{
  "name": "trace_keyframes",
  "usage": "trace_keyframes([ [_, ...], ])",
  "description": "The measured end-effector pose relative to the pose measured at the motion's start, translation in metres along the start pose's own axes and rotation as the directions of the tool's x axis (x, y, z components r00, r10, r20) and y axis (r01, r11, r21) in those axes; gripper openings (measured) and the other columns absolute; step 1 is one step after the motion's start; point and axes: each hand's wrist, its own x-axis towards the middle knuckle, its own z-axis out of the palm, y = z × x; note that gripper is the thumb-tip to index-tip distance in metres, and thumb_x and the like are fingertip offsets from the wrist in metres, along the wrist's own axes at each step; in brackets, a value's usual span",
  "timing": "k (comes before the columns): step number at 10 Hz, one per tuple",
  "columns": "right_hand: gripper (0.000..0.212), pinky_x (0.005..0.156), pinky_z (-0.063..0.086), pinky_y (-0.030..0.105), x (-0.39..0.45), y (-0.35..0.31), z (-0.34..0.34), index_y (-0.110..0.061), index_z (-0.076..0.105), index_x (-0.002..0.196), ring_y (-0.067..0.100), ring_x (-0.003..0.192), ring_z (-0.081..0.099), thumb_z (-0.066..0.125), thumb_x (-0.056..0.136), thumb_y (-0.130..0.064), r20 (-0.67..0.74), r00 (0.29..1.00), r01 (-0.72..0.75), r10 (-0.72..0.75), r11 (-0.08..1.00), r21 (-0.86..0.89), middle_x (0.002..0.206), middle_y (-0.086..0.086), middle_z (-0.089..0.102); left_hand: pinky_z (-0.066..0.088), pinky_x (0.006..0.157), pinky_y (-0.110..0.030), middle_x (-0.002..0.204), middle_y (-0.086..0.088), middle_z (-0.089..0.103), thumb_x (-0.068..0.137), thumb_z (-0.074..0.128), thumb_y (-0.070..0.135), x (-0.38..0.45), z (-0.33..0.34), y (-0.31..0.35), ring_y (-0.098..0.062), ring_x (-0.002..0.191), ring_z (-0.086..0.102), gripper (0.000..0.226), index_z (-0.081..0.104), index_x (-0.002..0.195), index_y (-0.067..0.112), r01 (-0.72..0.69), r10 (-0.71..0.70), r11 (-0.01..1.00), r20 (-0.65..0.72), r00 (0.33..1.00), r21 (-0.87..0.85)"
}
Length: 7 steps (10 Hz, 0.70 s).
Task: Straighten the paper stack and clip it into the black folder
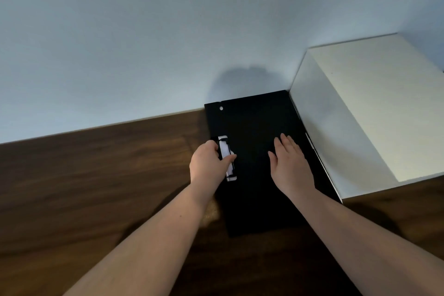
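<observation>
So the black folder (259, 161) is lying flat on the dark wood bench (96, 175), pushed up near the wall (144, 43) and snug against a white box (360, 115) on its right side. It looks closed, or at least the cover is down flat. There's a thin white edge peeking out along the folder's right side, which could be the paper stack (320, 162), but honestly it's too slim to be sure.

The left hand (209, 163) is on the clip (228, 158) at the folder's left edge, fingers curled round it with the thumb pressing on top, so it's pinching the clip. The right hand (288, 163) is laid flat on the cover, fingers straight and close together, just holding the thing down.

My guess on progress: pretty far along. No loose sheets anywhere on the bench, so the straightening seems done and the paper is probably inside. What's left looks like getting that clip properly snapped shut, can't tell from here if it's locked yet.
</observation>
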Motion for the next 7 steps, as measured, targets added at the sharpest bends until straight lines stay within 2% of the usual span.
trace_keyframes([
  [1, 0.051, 0.117, 0.022, 0.039, 0.0, 0.007, 0.001, -0.003, 0.038, 0.142, 0.027, 0.144, 0.029, 0.036, 0.099, -0.03, -0.018, 1.0, 0.008, -0.009, 0.999, -0.038, 0.152, 0.016, 0.037, 0.033, 0.058, -0.019, 0.086, 0.001, 0.054, 0.084, 0.068, 0.038, -0.002, 0.006, 0.0, -0.011, 0.076, 0.05, 0.028, 0.052, 0.088, 0.015, -0.042, 0.042, 0.999, -0.015, 0.999, 0.003],
  [2, 0.052, 0.118, 0.018, 0.037, 0.001, 0.006, 0.002, -0.005, 0.034, 0.145, 0.025, 0.146, 0.025, 0.032, 0.1, -0.032, 0.003, 1.0, 0.008, -0.008, 0.999, -0.045, 0.155, 0.014, 0.032, 0.036, 0.062, -0.02, 0.089, 0.001, 0.056, 0.083, 0.069, 0.039, -0.001, 0.003, -0.004, -0.011, 0.079, 0.051, 0.03, 0.053, 0.091, 0.016, -0.064, 0.064, 0.998, -0.012, 0.998, -0.002],
  [3, 0.052, 0.118, 0.017, 0.037, 0.001, 0.004, 0.001, -0.005, 0.033, 0.145, 0.025, 0.146, 0.024, 0.032, 0.1, -0.032, 0.013, 1.0, 0.001, -0.001, 0.999, -0.037, 0.155, 0.014, 0.031, 0.041, 0.07, -0.025, 0.092, 0.001, 0.057, 0.082, 0.07, 0.041, 0.002, -0.001, -0.003, -0.012, 0.084, 0.053, 0.041, 0.058, 0.106, 0.01, -0.064, 0.064, 0.998, 0.002, 0.998, 0.005],
  [4, 0.051, 0.118, 0.018, 0.038, 0.001, 0.003, -0.002, -0.005, 0.034, 0.145, 0.026, 0.145, 0.025, 0.034, 0.1, -0.031, 0.021, 1.0, 0.002, -0.002, 1.0, -0.018, 0.155, 0.015, 0.032, 0.045, 0.072, -0.027, 0.092, 0.0, 0.058, 0.083, 0.068, 0.044, 0.002, -0.004, -0.001, -0.016, 0.087, 0.057, 0.047, 0.057, 0.113, 0.009, -0.049, 0.049, 0.999, 0.02, 0.999, 0.02],
  [5, 0.052, 0.119, 0.018, 0.036, 0.002, 0.002, -0.009, -0.005, 0.031, 0.146, 0.025, 0.146, 0.021, 0.034, 0.1, -0.03, 0.083, 0.997, 0.002, -0.002, 1.0, -0.003, 0.156, 0.013, 0.029, 0.045, 0.07, -0.029, 0.092, -0.001, 0.06, 0.088, 0.061, 0.042, -0.001, -0.009, 0.002, -0.017, 0.085, 0.057, 0.041, 0.057, 0.112, 0.009, -0.036, 0.035, 0.998, 0.039, 0.999, 0.042],
  [6, 0.052, 0.116, 0.023, 0.036, 0.001, 0.0, -0.022, -0.005, 0.032, 0.146, 0.025, 0.145, 0.024, 0.037, 0.1, -0.029, 0.134, 0.991, -0.015, 0.008, 0.999, 0.05, 0.155, 0.014, 0.031, 0.044, 0.071, -0.029, 0.101, -0.005, 0.065, 0.093, 0.054, 0.035, -0.011, -0.017, 0.005, -0.018, 0.088, 0.058, 0.03, 0.06, 0.108, 0.01, -0.043, 0.038, 0.995, 0.059, 0.998, 0.087],
  [7, 0.046, 0.106, 0.037, 0.037, -0.008, -0.005, -0.045, -0.004, 0.042, 0.138, 0.027, 0.135, 0.041, 0.04, 0.099, -0.028, 0.163, 0.985, -0.067, 0.051, 0.993, 0.093, 0.144, 0.014, 0.046, 0.048, 0.077, -0.033, 0.105, -0.003, 0.067, 0.094, 0.05, 0.035, -0.029, -0.033, 0.011, -0.022, 0.099, 0.061, 0.027, 0.064, 0.104, 0.014, -0.011, 0.002, 0.993, 0.082, 0.997, 0.114],
])
